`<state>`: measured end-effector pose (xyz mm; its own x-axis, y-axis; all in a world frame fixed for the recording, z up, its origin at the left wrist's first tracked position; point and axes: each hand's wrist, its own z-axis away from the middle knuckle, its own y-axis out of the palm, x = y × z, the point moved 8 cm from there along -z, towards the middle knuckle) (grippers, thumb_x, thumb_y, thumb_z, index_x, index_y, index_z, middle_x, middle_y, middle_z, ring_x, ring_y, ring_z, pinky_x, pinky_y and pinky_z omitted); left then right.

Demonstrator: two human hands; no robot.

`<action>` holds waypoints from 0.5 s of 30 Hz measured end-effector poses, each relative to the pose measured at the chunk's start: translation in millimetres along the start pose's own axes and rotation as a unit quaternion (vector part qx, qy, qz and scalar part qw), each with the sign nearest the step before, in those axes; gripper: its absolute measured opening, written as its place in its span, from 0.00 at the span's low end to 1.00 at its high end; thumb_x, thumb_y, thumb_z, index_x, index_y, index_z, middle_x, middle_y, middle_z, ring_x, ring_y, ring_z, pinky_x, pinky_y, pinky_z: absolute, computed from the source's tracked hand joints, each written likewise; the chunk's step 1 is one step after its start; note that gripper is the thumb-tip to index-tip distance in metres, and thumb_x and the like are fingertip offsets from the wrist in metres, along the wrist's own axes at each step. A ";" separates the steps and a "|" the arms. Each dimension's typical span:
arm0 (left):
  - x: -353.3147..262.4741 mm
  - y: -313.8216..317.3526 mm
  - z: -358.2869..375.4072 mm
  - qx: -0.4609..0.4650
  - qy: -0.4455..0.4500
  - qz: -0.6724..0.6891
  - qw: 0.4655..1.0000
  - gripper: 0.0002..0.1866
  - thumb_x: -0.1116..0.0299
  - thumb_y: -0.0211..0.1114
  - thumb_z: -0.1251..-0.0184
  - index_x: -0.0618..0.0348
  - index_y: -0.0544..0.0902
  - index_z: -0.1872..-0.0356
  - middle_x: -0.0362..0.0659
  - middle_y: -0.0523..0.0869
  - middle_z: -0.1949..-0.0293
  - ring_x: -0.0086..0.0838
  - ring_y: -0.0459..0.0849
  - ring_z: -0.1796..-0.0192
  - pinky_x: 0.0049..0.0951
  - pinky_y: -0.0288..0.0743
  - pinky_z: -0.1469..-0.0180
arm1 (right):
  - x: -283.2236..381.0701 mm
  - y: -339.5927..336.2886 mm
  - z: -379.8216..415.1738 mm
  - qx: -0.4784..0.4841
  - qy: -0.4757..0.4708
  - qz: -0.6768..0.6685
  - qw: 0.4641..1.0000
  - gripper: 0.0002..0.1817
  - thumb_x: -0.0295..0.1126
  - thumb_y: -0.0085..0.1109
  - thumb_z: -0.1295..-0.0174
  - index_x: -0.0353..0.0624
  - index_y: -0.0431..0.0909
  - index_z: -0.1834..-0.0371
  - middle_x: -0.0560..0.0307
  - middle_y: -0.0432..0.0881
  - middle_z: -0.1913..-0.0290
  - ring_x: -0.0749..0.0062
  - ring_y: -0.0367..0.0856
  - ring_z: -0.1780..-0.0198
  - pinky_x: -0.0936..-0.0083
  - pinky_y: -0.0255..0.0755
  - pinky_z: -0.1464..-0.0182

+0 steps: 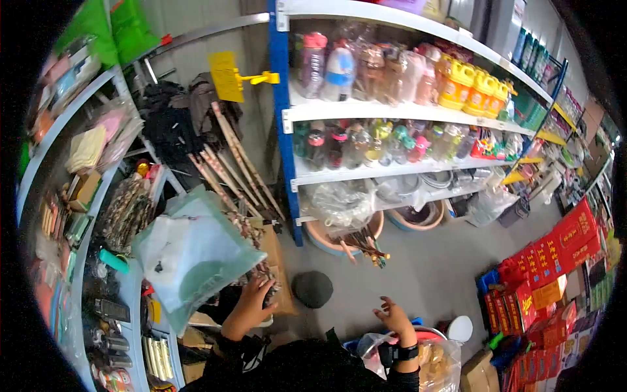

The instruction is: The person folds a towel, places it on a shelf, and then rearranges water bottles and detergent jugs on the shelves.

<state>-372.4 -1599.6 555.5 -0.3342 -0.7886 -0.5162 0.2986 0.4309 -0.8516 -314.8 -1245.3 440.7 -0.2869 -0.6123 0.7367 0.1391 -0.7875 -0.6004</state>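
My left hand (249, 306) reaches forward and grips the lower edge of a large clear plastic bag (192, 255) holding something pale green, lifted beside the left shelves. Under the hand is a cardboard box (273, 256) with small dark patterned items. My right hand (394, 316) hovers free with fingers spread, a black watch on its wrist, above a clear bag of packaged goods (436, 363) in a white bucket.
Blue-and-white shelving (366, 111) ahead carries drink bottles and yellow jugs. Wooden-handled tools (228, 163) lean in the corner. A dark round object (312, 288) lies on the grey floor. Red boxes (555, 261) stack at the right. Left shelves (98, 215) hold small goods.
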 end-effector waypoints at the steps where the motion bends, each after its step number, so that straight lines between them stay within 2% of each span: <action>1: -15.4 4.3 -16.7 0.022 -0.008 0.027 0.999 0.30 0.62 0.59 0.41 0.56 0.60 0.39 0.51 0.57 0.39 0.45 0.55 0.36 0.43 0.55 0.37 | -15.2 -21.6 3.5 -0.024 0.018 -0.003 1.000 0.30 0.40 0.60 0.48 0.39 0.64 0.44 0.40 0.76 0.58 0.55 0.77 0.59 0.69 0.71 0.59; 2: -29.8 10.3 -30.7 0.043 -0.018 0.054 0.997 0.30 0.63 0.60 0.42 0.57 0.61 0.39 0.51 0.59 0.40 0.45 0.56 0.37 0.42 0.55 0.38 | -30.0 -41.9 5.9 -0.048 0.036 -0.004 0.998 0.30 0.39 0.61 0.48 0.38 0.64 0.44 0.41 0.76 0.59 0.59 0.77 0.60 0.70 0.71 0.59; 5: -52.5 34.8 -72.3 0.040 0.037 -0.001 0.999 0.29 0.63 0.60 0.42 0.58 0.62 0.40 0.52 0.62 0.42 0.45 0.58 0.37 0.41 0.56 0.39 | -75.6 -75.5 9.6 -0.118 0.044 -0.060 0.990 0.26 0.35 0.59 0.46 0.36 0.64 0.46 0.44 0.77 0.63 0.63 0.78 0.64 0.72 0.72 0.62; 7: -68.7 43.3 -98.3 0.031 0.084 -0.013 0.996 0.28 0.63 0.61 0.43 0.62 0.65 0.43 0.52 0.66 0.47 0.45 0.64 0.43 0.40 0.61 0.43 | -95.4 -84.2 6.2 -0.135 0.029 -0.127 0.982 0.23 0.30 0.58 0.46 0.35 0.65 0.48 0.46 0.78 0.65 0.66 0.78 0.66 0.73 0.72 0.62; 9: -77.8 50.1 -122.3 0.007 0.121 -0.002 0.993 0.26 0.64 0.61 0.44 0.64 0.68 0.46 0.52 0.70 0.52 0.46 0.68 0.49 0.39 0.64 0.47 | -106.6 -78.6 -2.5 -0.107 0.032 -0.131 0.985 0.23 0.30 0.58 0.45 0.35 0.64 0.47 0.48 0.78 0.66 0.67 0.78 0.65 0.75 0.72 0.62; 11: -75.5 61.9 -148.7 0.032 0.099 0.029 0.994 0.26 0.63 0.61 0.44 0.63 0.68 0.46 0.52 0.70 0.51 0.46 0.68 0.48 0.39 0.64 0.47 | -121.8 -65.4 -10.2 -0.075 0.020 -0.134 0.988 0.25 0.31 0.58 0.45 0.36 0.63 0.46 0.49 0.77 0.65 0.68 0.77 0.63 0.74 0.72 0.61; 12: -72.8 67.3 -164.7 0.043 0.089 0.045 0.994 0.26 0.63 0.61 0.44 0.63 0.68 0.45 0.52 0.70 0.51 0.46 0.68 0.48 0.39 0.64 0.47 | -108.1 -65.7 -10.2 -0.020 0.106 -0.177 0.978 0.26 0.31 0.59 0.45 0.36 0.62 0.45 0.50 0.77 0.62 0.69 0.76 0.60 0.75 0.72 0.60; 14: -64.1 75.1 -206.1 0.033 0.082 0.085 0.992 0.25 0.65 0.60 0.44 0.63 0.67 0.45 0.52 0.69 0.49 0.46 0.67 0.46 0.39 0.64 0.46 | -97.1 -68.8 -21.5 -0.007 0.047 -0.255 0.966 0.26 0.30 0.58 0.44 0.35 0.62 0.44 0.50 0.76 0.60 0.71 0.75 0.60 0.76 0.71 0.59; 15: -63.4 72.7 -230.6 0.013 0.076 0.109 0.991 0.25 0.65 0.60 0.43 0.64 0.67 0.45 0.53 0.69 0.49 0.46 0.67 0.46 0.38 0.63 0.45 | -103.8 -70.5 -32.4 0.007 0.047 -0.192 0.980 0.25 0.30 0.57 0.44 0.34 0.62 0.44 0.51 0.76 0.60 0.72 0.75 0.59 0.78 0.70 0.58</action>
<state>-535.6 -1417.1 505.3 -0.3898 -0.6010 -0.6978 0.4011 0.5713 -0.7161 -325.5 -1124.0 396.6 -0.4058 -0.2620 0.8756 0.0165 -0.9600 -0.2796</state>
